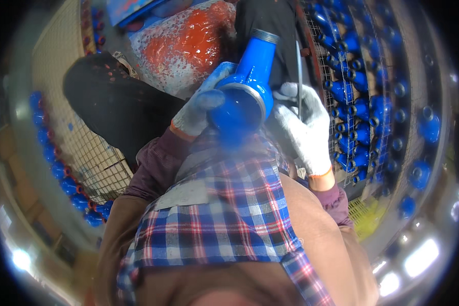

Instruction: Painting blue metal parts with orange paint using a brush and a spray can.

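My left hand (199,109), in a pale glove, is closed round a glossy blue metal fitting (255,64). The piece has a wide round mouth turned toward me and a tapering neck with a bare, threaded-looking metal end pointing away. A bare metal ring edges the wide mouth, and a blue blur covers part of it. Beside it on the right, my right hand (307,125), gloved in white, grips a thin metal strip (299,66) between thumb and fingers. That strip stands upright, apart from the fitting; its kind cannot be made out.
Wire racks on the right hold several rows of similar blue fittings (361,107). More blue fittings (69,186) line the left side by a wire mesh panel (99,166). Ahead, a surface smeared with wet red paint (191,43) lies near a blue box-like object (130,10).
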`<state>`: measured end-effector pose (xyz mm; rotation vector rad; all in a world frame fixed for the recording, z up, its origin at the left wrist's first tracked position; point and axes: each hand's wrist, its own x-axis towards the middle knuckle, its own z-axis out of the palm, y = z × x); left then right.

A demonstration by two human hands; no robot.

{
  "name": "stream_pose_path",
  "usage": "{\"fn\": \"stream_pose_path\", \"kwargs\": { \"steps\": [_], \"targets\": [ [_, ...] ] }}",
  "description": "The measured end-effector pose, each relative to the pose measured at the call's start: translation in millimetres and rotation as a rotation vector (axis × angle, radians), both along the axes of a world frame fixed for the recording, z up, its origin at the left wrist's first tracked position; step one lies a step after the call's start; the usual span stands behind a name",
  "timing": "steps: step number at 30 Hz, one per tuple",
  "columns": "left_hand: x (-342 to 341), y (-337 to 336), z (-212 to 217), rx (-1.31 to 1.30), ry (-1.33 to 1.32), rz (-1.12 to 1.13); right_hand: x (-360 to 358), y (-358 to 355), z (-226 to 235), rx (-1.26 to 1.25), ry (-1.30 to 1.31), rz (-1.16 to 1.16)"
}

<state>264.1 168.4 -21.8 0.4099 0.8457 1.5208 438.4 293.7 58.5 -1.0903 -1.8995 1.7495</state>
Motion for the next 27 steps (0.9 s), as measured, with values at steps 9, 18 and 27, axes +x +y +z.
{"fn": "stream_pose_path", "kwargs": {
  "steps": [9, 18, 27],
  "targets": [
    [0, -7, -17, -0.009, -0.178, 0.092, 27, -3, 22, 0.799, -0.153, 0.365],
    [2, -2, -10, 0.007, -0.123, 0.064, 29, 1, 27, 0.840, -0.158, 0.460],
    [7, -2, -16, -0.048, -0.155, 0.086, 29, -4, 23, 0.928, -0.156, 0.399]
  ]
}}
